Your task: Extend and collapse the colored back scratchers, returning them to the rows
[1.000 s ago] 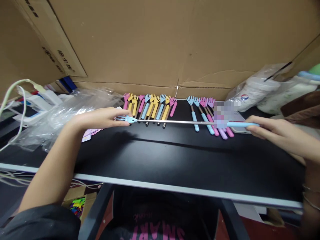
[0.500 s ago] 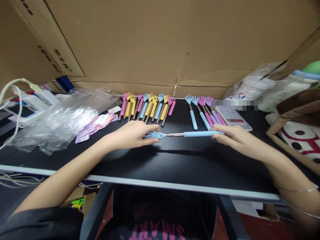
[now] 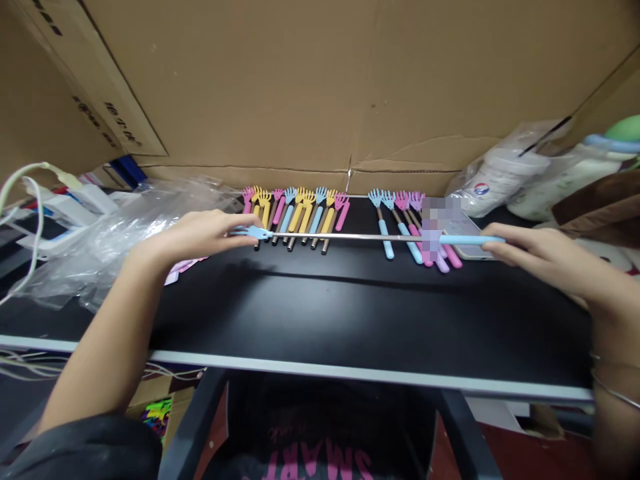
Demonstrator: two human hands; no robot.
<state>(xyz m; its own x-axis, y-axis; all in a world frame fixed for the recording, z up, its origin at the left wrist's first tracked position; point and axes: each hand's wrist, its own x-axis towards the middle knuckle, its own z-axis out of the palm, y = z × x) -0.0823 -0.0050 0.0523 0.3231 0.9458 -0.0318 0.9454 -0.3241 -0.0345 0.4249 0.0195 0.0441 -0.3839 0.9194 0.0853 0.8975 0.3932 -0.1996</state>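
Grip noted at both ends: left hand (image 3: 203,235) clamped on the claw head (image 3: 257,233), right hand (image 3: 543,257) on the handle (image 3: 465,240), of one blue telescopic back scratcher (image 3: 360,237) held roughly level above the counter (image 3: 325,320). Its shaft, pushed short half a second ago, now stands drawn out long, which suggests the sections slide both ways. Black surface runs toward the counter's silver front edge (image 3: 350,372); beyond the shaft lie a row of back scratchers (image 3: 297,217) and a smaller group (image 3: 402,201), with plastic sleeves (image 3: 130,223) at left and a bagged cup (image 3: 507,177) at right limiting sideways room.
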